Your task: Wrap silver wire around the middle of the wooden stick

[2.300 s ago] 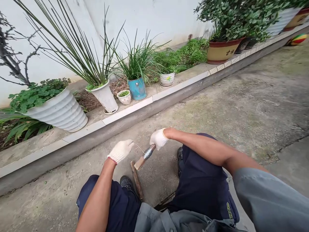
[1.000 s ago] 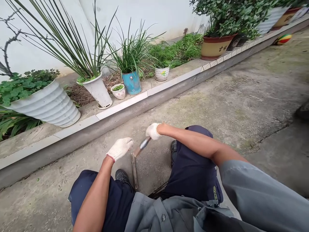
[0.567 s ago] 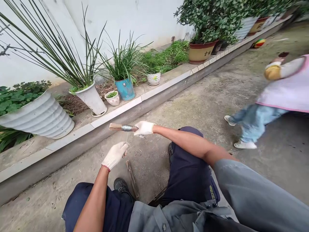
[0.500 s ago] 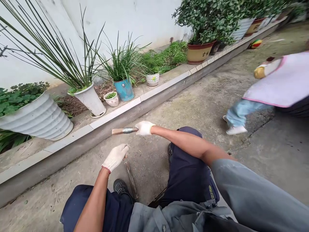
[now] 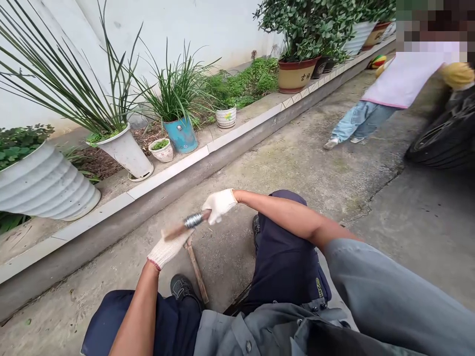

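Note:
Both my hands wear white knit gloves. My right hand (image 5: 218, 204) is closed round one end of a wooden stick (image 5: 182, 226) that has a coil of metal wire wound around it; the stick points left and down and is smeared by motion. Just beneath its free end, my left hand (image 5: 167, 248) has its fingers curled; what it pinches is too thin to see. On the concrete between my shoes lies a second rusty brown stick (image 5: 196, 270).
A tiled kerb (image 5: 178, 170) runs along the left with several potted plants: a ribbed white pot (image 5: 44, 185), a tall white pot (image 5: 124, 152), a blue pot (image 5: 181, 134). A person in a pink top (image 5: 389, 84) walks at the upper right beside a dark tyre (image 5: 443, 141).
My right hand has swung the wire-wrapped stick down from level to a downward tilt over my left hand. The person in pink has moved away toward the upper right. The camera has shifted right.

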Motion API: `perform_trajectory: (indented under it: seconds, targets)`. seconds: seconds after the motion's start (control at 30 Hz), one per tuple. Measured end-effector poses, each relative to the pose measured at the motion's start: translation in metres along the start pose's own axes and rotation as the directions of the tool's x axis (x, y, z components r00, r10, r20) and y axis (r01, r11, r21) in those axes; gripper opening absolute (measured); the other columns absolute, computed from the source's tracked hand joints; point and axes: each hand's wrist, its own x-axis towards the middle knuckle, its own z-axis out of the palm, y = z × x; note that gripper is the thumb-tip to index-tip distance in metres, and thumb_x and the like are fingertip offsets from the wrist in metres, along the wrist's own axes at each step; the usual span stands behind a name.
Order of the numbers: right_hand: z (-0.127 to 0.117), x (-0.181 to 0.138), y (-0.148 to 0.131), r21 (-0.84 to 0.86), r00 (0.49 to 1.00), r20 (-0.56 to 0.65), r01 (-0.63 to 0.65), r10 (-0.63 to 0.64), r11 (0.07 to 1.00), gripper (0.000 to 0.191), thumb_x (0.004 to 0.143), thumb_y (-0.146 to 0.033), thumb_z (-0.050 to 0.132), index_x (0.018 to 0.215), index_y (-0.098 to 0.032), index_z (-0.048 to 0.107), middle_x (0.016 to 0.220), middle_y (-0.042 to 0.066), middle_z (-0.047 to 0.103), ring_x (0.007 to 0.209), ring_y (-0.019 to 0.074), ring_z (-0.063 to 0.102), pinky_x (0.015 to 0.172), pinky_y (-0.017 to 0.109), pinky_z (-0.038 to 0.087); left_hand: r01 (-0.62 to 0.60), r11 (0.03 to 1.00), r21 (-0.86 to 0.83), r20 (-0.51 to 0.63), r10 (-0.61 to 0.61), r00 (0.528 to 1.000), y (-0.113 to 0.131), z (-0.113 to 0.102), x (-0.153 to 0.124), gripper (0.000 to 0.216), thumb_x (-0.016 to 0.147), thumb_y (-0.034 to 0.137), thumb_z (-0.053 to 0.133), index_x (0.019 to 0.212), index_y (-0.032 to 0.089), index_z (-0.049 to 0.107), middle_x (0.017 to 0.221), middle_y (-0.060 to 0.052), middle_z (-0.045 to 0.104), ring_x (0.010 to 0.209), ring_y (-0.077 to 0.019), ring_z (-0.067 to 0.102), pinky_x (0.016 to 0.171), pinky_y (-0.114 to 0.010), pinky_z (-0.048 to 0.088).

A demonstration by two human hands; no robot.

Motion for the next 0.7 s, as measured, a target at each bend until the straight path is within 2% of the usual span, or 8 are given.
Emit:
perform_trajectory:
  seconds: [0.1, 0.17, 0.23, 0.33, 0.43, 0.5, 0.6, 0.7]
  targets:
    - [-0.011, 0.009, 0.000, 0.019, 0.972, -0.232, -0.025, 0.028, 1.000, 0.026, 0.081, -0.041, 0.069, 0.096, -0.020, 0.069, 0.071, 0.000, 0.072, 0.065, 0.0138, 0.067, 0.060, 0.019, 0.044, 0.031, 0.999, -0.010, -0.054, -0.032, 0.998, 0.003, 0.001, 0.001, 0.047, 0.096, 0.060, 0.041, 0.077, 0.021, 0.060, 0.070, -0.003, 0.068, 0.064, -0.0194, 0.064, 0.064, -0.028, 0.046]
    - [-0.014, 0.017, 0.001, -0.102, 0.923, -0.370, -0.153, 0.105, 0.983, 0.023, 0.083, -0.036, 0.066, 0.099, -0.019, 0.070, 0.076, 0.003, 0.074, 0.069, 0.0163, 0.068, 0.062, 0.022, 0.044, 0.034, 0.999, 0.028, -0.057, -0.033, 0.998, 0.004, 0.002, 0.002, 0.042, 0.097, 0.055, 0.041, 0.078, 0.022, 0.058, 0.069, -0.001, 0.067, 0.060, -0.0184, 0.062, 0.061, -0.028, 0.043]
    - [-0.011, 0.024, 0.001, -0.296, 0.883, -0.440, -0.317, 0.167, 0.901, 0.024, 0.080, -0.025, 0.068, 0.102, -0.017, 0.071, 0.086, 0.009, 0.076, 0.076, 0.0199, 0.069, 0.066, 0.025, 0.045, 0.021, 0.993, 0.115, -0.055, -0.015, 0.998, 0.004, 0.003, 0.003, 0.039, 0.098, 0.050, 0.038, 0.076, 0.022, 0.055, 0.068, 0.000, 0.065, 0.059, -0.0176, 0.061, 0.061, -0.027, 0.041]
    - [0.007, 0.029, 0.001, -0.538, 0.919, -0.306, -0.383, 0.249, 0.751, 0.030, 0.071, -0.010, 0.069, 0.101, -0.012, 0.072, 0.095, 0.013, 0.075, 0.083, 0.0235, 0.069, 0.071, 0.031, 0.046, -0.014, 0.966, 0.259, -0.056, 0.030, 0.998, 0.004, 0.003, 0.003, 0.035, 0.099, 0.042, 0.036, 0.075, 0.022, 0.053, 0.069, 0.000, 0.063, 0.061, -0.0168, 0.059, 0.062, -0.027, 0.037]
    - [0.032, 0.026, 0.000, -0.605, 0.973, -0.080, -0.219, 0.216, 0.766, 0.016, 0.070, -0.013, 0.072, 0.086, -0.014, 0.072, 0.086, 0.008, 0.074, 0.080, 0.0202, 0.067, 0.071, 0.029, 0.046, -0.067, 0.937, 0.344, -0.009, 0.075, 0.997, 0.006, 0.001, -0.002, 0.030, 0.096, 0.036, 0.039, 0.072, 0.022, 0.049, 0.068, 0.001, 0.059, 0.063, -0.0161, 0.057, 0.063, -0.027, 0.034]
    - [0.043, 0.018, -0.001, -0.498, 0.973, 0.127, -0.105, 0.192, 0.861, 0.014, 0.068, -0.017, 0.077, 0.079, -0.016, 0.070, 0.073, 0.001, 0.070, 0.073, 0.0168, 0.065, 0.068, 0.026, 0.046, -0.062, 0.943, 0.328, 0.019, 0.059, 0.998, 0.007, -0.002, -0.008, 0.031, 0.095, 0.038, 0.041, 0.070, 0.022, 0.048, 0.066, 0.002, 0.056, 0.063, -0.0158, 0.055, 0.062, -0.027, 0.034]
    - [0.043, 0.002, -0.005, -0.127, 0.933, 0.351, -0.043, 0.086, 0.991, 0.021, 0.066, -0.022, 0.080, 0.083, -0.017, 0.069, 0.065, -0.005, 0.065, 0.067, 0.0138, 0.065, 0.063, 0.022, 0.046, -0.056, 0.973, 0.223, 0.038, 0.049, 0.998, 0.005, -0.005, -0.016, 0.036, 0.096, 0.046, 0.042, 0.070, 0.021, 0.050, 0.065, 0.002, 0.058, 0.062, -0.0159, 0.055, 0.060, -0.026, 0.035]
    - [0.030, -0.012, -0.012, 0.142, 0.975, 0.214, 0.030, -0.060, 0.989, 0.028, 0.067, -0.027, 0.081, 0.091, -0.017, 0.071, 0.071, -0.005, 0.070, 0.069, 0.0122, 0.067, 0.062, 0.019, 0.046, -0.101, 0.992, 0.072, 0.024, 0.099, 0.995, 0.003, -0.010, -0.023, 0.041, 0.093, 0.056, 0.045, 0.075, 0.021, 0.057, 0.068, 0.000, 0.063, 0.065, -0.0173, 0.056, 0.062, -0.026, 0.040]
